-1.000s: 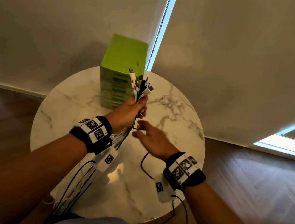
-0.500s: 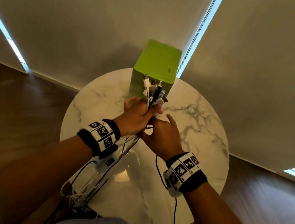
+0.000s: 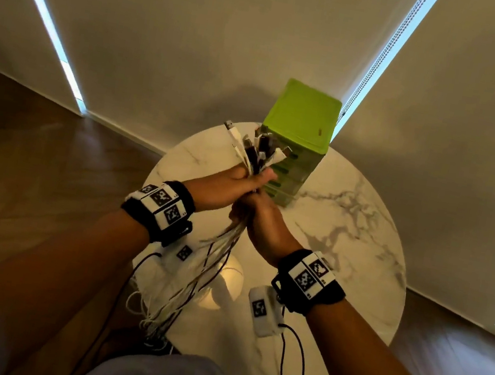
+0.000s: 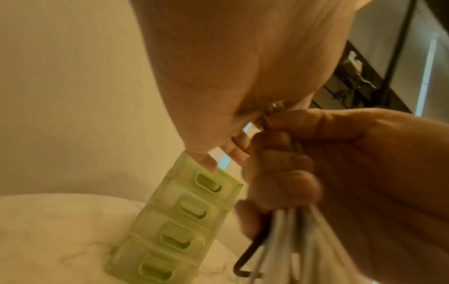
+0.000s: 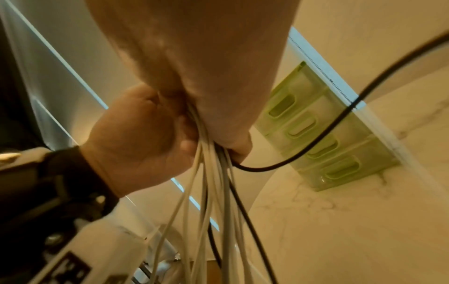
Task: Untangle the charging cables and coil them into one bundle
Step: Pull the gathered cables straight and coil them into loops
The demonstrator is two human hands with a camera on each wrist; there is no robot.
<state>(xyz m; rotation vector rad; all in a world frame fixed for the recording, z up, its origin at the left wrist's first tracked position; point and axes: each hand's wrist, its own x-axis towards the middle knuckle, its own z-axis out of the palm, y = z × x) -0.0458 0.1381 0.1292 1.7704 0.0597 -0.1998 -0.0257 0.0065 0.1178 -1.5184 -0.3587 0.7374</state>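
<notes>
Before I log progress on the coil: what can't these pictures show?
- Cables' lower ends: head view, hidden past the table edge and lap.
- Tangles inside the grip: covered by left hand and right hand.
- Plug types: too small.

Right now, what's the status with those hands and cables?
Left hand and right hand both grip the white and black charging cables. Cables gathered, tails dangling, not coiled. Green plastic drawer box close behind.

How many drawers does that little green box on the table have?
4, stacked top to bottom down the front of the green drawer box on the marble table; a fifth may be hidden.
</notes>
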